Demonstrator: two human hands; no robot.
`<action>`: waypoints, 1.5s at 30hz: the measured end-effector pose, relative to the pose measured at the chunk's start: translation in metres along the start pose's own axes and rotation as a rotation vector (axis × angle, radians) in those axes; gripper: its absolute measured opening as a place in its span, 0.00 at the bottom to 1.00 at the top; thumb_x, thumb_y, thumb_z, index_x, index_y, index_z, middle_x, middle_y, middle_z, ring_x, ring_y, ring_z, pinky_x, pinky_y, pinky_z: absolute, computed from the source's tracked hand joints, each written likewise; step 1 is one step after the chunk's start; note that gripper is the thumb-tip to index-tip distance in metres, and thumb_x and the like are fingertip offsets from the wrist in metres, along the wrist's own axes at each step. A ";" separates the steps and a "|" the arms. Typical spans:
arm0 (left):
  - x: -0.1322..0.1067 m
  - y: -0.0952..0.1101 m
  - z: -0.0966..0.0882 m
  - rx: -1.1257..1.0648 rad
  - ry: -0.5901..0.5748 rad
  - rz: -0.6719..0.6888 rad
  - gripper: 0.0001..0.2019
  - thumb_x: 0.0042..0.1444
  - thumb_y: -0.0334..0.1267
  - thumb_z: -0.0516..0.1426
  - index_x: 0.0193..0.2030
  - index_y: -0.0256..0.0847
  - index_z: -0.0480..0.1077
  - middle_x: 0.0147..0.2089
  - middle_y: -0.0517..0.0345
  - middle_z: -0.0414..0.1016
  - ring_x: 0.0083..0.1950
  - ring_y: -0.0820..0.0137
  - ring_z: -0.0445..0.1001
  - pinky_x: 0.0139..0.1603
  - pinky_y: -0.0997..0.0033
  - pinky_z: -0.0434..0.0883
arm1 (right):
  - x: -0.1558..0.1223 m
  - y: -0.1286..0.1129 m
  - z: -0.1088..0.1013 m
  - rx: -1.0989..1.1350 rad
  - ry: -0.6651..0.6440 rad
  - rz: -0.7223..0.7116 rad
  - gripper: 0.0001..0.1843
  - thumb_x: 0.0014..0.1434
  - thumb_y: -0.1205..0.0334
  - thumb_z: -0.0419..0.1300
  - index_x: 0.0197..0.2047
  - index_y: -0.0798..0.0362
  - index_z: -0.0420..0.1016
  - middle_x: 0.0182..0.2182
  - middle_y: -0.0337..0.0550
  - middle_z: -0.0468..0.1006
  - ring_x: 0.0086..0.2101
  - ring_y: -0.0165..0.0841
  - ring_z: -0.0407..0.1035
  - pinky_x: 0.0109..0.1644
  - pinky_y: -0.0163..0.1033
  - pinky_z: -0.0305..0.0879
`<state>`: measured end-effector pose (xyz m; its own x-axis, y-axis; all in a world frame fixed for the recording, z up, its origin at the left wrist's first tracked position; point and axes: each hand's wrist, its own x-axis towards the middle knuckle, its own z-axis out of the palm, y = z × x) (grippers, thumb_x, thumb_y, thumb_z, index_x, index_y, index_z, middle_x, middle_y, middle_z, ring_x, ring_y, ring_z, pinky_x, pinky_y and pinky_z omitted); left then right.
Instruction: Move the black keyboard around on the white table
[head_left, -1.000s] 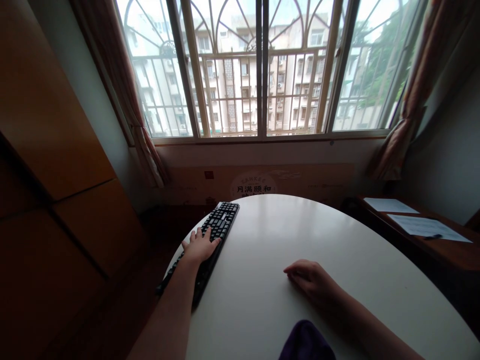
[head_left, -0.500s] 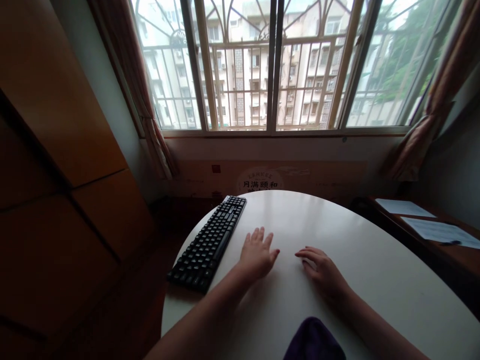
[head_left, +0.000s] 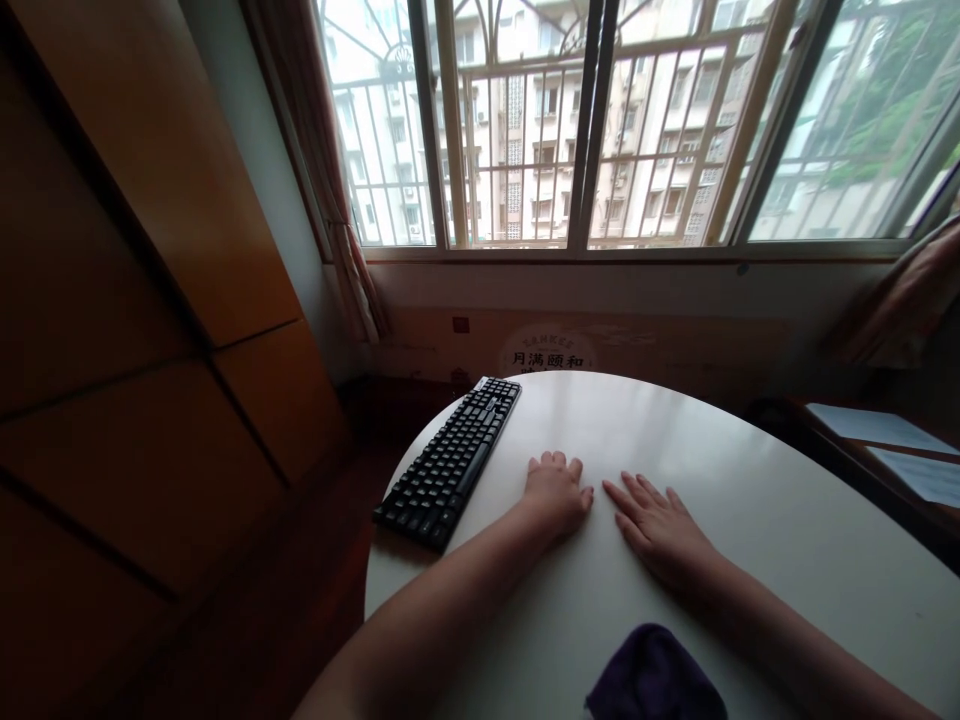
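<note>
Both my hands lie palm down on the white round glossy table (head_left: pixel 750 520), side by side near its middle and close to each other without touching. My left hand (head_left: pixel 556 490) has its fingers drawn in loosely at the knuckles, not a fist, and grips nothing. Its thumb points toward three o'clock, at the other hand. My right hand (head_left: pixel 660 520) lies flat and spread, fingers stretched toward eleven o'clock, and it too holds nothing.

The black rectangular plastic keyboard (head_left: pixel 454 460) lies at about ten o'clock from my left hand, near it but apart. It runs slantwise along the table's left rim, its far end toward one o'clock, and its near corner juts slightly over the edge. At six o'clock from my hands, close to my body at the bottom of the view, lies a dark purple soft cloth (head_left: pixel 652 680), partly cut off by the frame.

At twelve o'clock beyond the table is a flat brown cardboard box printed with Chinese characters (head_left: pixel 544 355), leaning against the wall under the wide metal-barred window (head_left: pixel 585 130). A reddish fabric curtain (head_left: pixel 337 200) hangs at eleven o'clock. At nine o'clock is a tall brown wooden cabinet (head_left: pixel 150 300). At two o'clock, on a dark wooden side desk (head_left: pixel 840 455), lie white paper sheets (head_left: pixel 881 428).
</note>
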<state>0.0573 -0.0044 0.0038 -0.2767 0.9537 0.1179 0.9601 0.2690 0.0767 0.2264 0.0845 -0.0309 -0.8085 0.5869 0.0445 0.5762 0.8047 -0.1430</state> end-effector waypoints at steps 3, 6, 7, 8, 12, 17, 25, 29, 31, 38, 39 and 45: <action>0.004 0.003 0.000 -0.003 -0.008 -0.036 0.25 0.61 0.53 0.44 0.56 0.40 0.63 0.57 0.41 0.65 0.57 0.52 0.62 0.56 0.48 0.60 | 0.002 0.004 0.000 -0.009 -0.011 -0.014 0.29 0.66 0.48 0.43 0.69 0.39 0.52 0.68 0.43 0.46 0.67 0.45 0.41 0.67 0.60 0.39; 0.002 -0.004 0.006 -0.037 0.021 -0.028 0.26 0.61 0.54 0.44 0.58 0.41 0.63 0.61 0.42 0.62 0.62 0.53 0.58 0.62 0.48 0.55 | 0.001 0.007 0.000 -0.005 -0.005 -0.024 0.29 0.65 0.46 0.43 0.69 0.39 0.52 0.68 0.43 0.46 0.67 0.45 0.42 0.67 0.60 0.39; 0.001 -0.006 0.008 -0.055 0.016 -0.020 0.27 0.61 0.54 0.44 0.59 0.41 0.61 0.64 0.43 0.60 0.64 0.53 0.56 0.65 0.48 0.52 | 0.001 0.008 0.000 -0.003 -0.007 -0.031 0.29 0.65 0.46 0.43 0.68 0.39 0.52 0.68 0.43 0.47 0.67 0.45 0.42 0.67 0.60 0.40; 0.000 -0.009 0.010 -0.074 0.001 -0.014 0.28 0.61 0.55 0.43 0.62 0.41 0.59 0.66 0.43 0.57 0.67 0.53 0.52 0.66 0.49 0.49 | 0.000 0.009 0.000 -0.001 -0.011 -0.041 0.29 0.65 0.45 0.43 0.68 0.39 0.53 0.68 0.43 0.47 0.67 0.45 0.42 0.67 0.60 0.40; -0.002 -0.014 0.014 -0.133 -0.071 -0.012 0.31 0.61 0.55 0.42 0.67 0.41 0.53 0.71 0.44 0.48 0.71 0.53 0.43 0.69 0.48 0.43 | -0.001 0.020 0.000 0.020 -0.027 -0.099 0.30 0.65 0.45 0.44 0.68 0.37 0.53 0.68 0.40 0.47 0.67 0.45 0.42 0.67 0.60 0.42; -0.001 -0.013 0.013 -0.144 -0.085 -0.009 0.31 0.61 0.55 0.42 0.67 0.42 0.53 0.72 0.44 0.47 0.72 0.53 0.43 0.70 0.46 0.41 | -0.001 0.031 0.004 0.055 -0.014 -0.156 0.30 0.64 0.45 0.46 0.68 0.38 0.55 0.67 0.39 0.48 0.66 0.46 0.43 0.67 0.60 0.44; -0.001 -0.013 0.009 -0.146 -0.110 -0.013 0.31 0.61 0.55 0.41 0.68 0.42 0.52 0.72 0.45 0.45 0.72 0.53 0.42 0.70 0.46 0.40 | -0.002 0.031 0.002 0.069 -0.012 -0.159 0.30 0.64 0.43 0.46 0.67 0.37 0.56 0.67 0.38 0.49 0.66 0.47 0.44 0.67 0.61 0.44; -0.001 -0.013 0.009 -0.145 -0.116 -0.010 0.31 0.61 0.55 0.41 0.68 0.44 0.52 0.73 0.46 0.45 0.72 0.54 0.41 0.70 0.46 0.41 | -0.002 0.031 0.001 0.073 -0.011 -0.157 0.30 0.64 0.43 0.46 0.67 0.37 0.56 0.67 0.38 0.49 0.66 0.47 0.44 0.67 0.61 0.45; -0.001 -0.014 0.009 -0.145 -0.108 -0.002 0.31 0.61 0.55 0.41 0.67 0.43 0.52 0.72 0.45 0.46 0.72 0.54 0.42 0.70 0.46 0.41 | -0.002 0.030 0.001 0.072 -0.013 -0.154 0.30 0.64 0.43 0.45 0.67 0.36 0.55 0.67 0.37 0.48 0.66 0.46 0.43 0.67 0.61 0.44; 0.000 -0.016 0.010 -0.119 -0.086 0.010 0.31 0.61 0.55 0.42 0.67 0.43 0.53 0.72 0.45 0.48 0.72 0.54 0.44 0.70 0.46 0.43 | -0.003 0.028 -0.002 0.101 -0.006 -0.159 0.29 0.65 0.44 0.45 0.67 0.37 0.55 0.67 0.40 0.49 0.66 0.45 0.43 0.67 0.60 0.43; 0.000 -0.017 0.010 -0.115 -0.080 0.013 0.30 0.61 0.55 0.42 0.67 0.44 0.54 0.72 0.45 0.49 0.72 0.55 0.45 0.70 0.47 0.43 | -0.003 0.027 -0.003 0.108 0.000 -0.162 0.29 0.65 0.44 0.45 0.67 0.37 0.55 0.67 0.41 0.50 0.66 0.45 0.43 0.67 0.60 0.42; 0.003 -0.018 0.010 -0.090 -0.062 0.017 0.30 0.61 0.55 0.43 0.66 0.44 0.55 0.71 0.45 0.51 0.71 0.53 0.46 0.69 0.48 0.46 | -0.004 0.024 -0.009 0.145 0.001 -0.158 0.28 0.65 0.45 0.46 0.67 0.39 0.57 0.67 0.42 0.49 0.67 0.45 0.43 0.68 0.59 0.40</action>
<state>0.0394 -0.0048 -0.0075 -0.2541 0.9654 0.0582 0.9563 0.2418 0.1645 0.2445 0.1022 -0.0255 -0.8872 0.4545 0.0790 0.4189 0.8655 -0.2748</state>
